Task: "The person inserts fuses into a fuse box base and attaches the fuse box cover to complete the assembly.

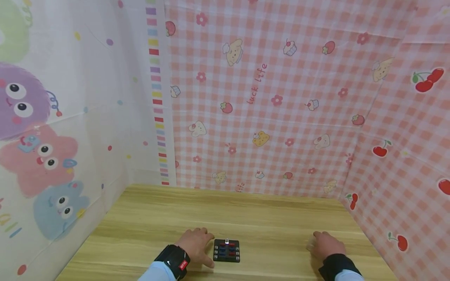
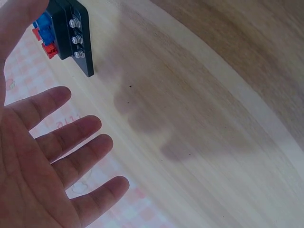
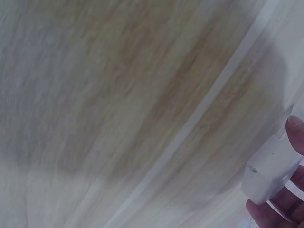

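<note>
A black fuse block (image 1: 226, 255) lies on the wooden table, with red and blue blade fuses (image 2: 45, 27) in its middle and screw terminals (image 2: 76, 40) along its sides. Just left of it is my left hand (image 1: 195, 246), fingers spread and fairly straight, holding nothing. In the left wrist view the palm (image 2: 33, 175) faces the camera, and the thumb crosses in front of part of the block. Farther right, my right hand (image 1: 328, 246) grips a clear plastic cover (image 3: 270, 171) between thumb and fingers. Much of that hand falls outside the right wrist view.
The wooden table (image 1: 267, 222) stretches between the two hands and behind them. A pink checked cloth (image 1: 281, 117) hangs at the back and right. On the left hangs a white cloth (image 1: 105, 78) with cartoon figures.
</note>
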### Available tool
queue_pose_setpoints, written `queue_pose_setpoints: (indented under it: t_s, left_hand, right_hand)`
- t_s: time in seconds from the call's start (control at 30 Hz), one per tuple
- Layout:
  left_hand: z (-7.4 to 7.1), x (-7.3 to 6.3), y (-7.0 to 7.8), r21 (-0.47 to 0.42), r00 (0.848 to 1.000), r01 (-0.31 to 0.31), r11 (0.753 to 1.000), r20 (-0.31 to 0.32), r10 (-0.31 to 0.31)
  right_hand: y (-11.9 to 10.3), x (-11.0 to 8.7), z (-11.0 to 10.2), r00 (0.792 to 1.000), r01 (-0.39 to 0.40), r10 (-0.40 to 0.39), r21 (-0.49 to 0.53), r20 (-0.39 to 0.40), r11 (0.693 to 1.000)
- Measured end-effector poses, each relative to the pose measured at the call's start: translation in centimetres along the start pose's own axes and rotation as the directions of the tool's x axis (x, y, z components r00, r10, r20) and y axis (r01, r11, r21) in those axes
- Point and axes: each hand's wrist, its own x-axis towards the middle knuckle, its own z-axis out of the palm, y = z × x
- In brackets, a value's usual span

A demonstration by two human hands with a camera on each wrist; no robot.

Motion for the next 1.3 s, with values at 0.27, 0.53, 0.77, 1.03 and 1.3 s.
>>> queue_pose_setpoints:
  t_s: [0.27, 0.53, 0.77, 1.03, 1.3]
  left_hand:
    - [-0.1, -0.2, 0.3, -0.002, 1.0, -0.003, 1.0, -0.007, 0.003]
    - [-0.3, -0.3, 0.5, -0.007, 1.0, 0.005, 1.0, -0.004, -0.005]
    - [-0.2, 0.0, 0.3, -0.013, 1.0, 0.008, 1.0, 0.007, -0.008]
    - [0.0, 0.2, 0.2, -0.019, 1.0, 0.015, 1.0, 0.022, -0.015]
    - [-0.1, 0.1, 0.3, -0.011, 1.0, 0.003, 1.0, 0.002, -0.003]
  right_hand:
    - [-1.1, 0.6, 0.8, 0.995, 0.071, -0.069, 0.034, -0.066, 0.997]
    - [-4.0, 1.0, 0.7, 0.99, 0.122, -0.116, 0.075, -0.082, 0.99]
    - [-6.5, 1.4, 1.2, 0.977, 0.18, -0.169, 0.081, -0.132, 0.98]
    - [-8.4, 1.8, 1.7, 0.976, 0.194, -0.18, 0.114, -0.127, 0.974]
    - [-10.3, 2.0, 1.8, 0.976, 0.207, -0.195, 0.148, -0.094, 0.967]
